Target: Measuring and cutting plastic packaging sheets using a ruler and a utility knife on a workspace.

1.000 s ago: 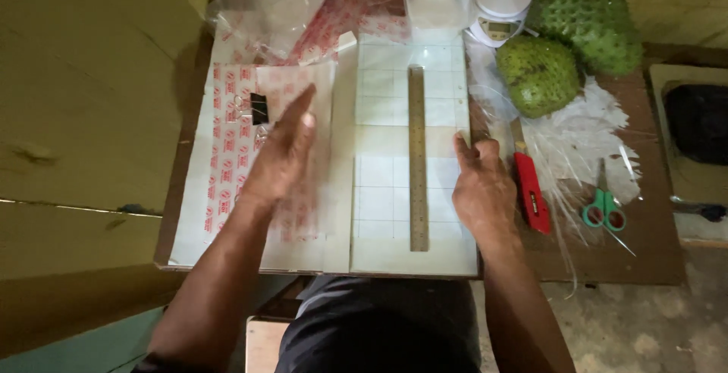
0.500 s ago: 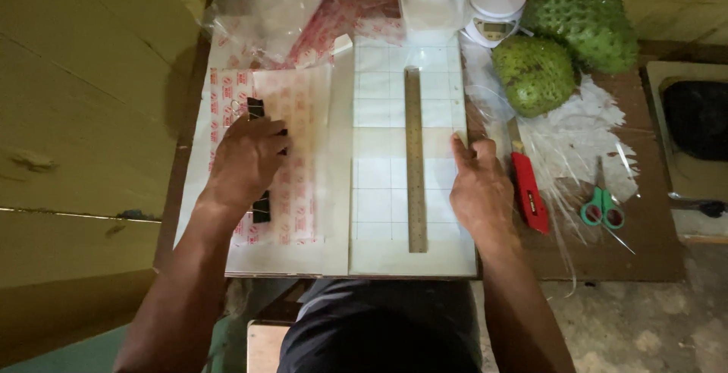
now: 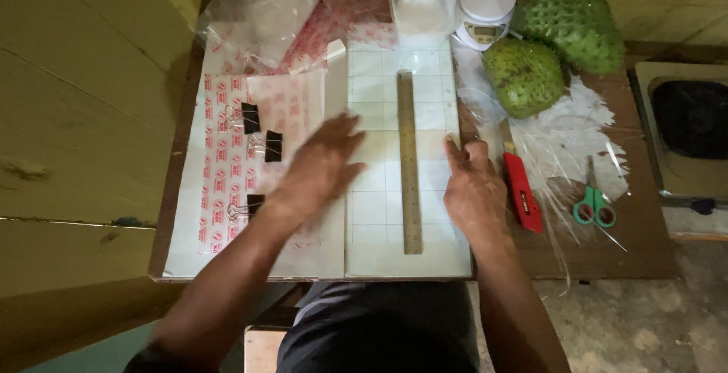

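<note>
Metal ruler [image 3: 409, 162] lies along a white gridded cutting mat [image 3: 437, 255] on the tabletop [image 3: 607, 255]; the right hand [image 3: 474, 187] presses flat, steadying the mat, the left hand [image 3: 318, 164] hovers open over printed plastic sheets [image 3: 220, 183] weighted by binder clips [image 3: 262, 136].

Bare arms, no sleeves in sight

Both forearms are uncovered right down to the left hand [image 3: 318, 167] and right hand [image 3: 474, 187], no watch, rings or gloves showing. Lower down there's dark clothing, greyish-black fabric, looks like shorts or a shirt hem.
</note>
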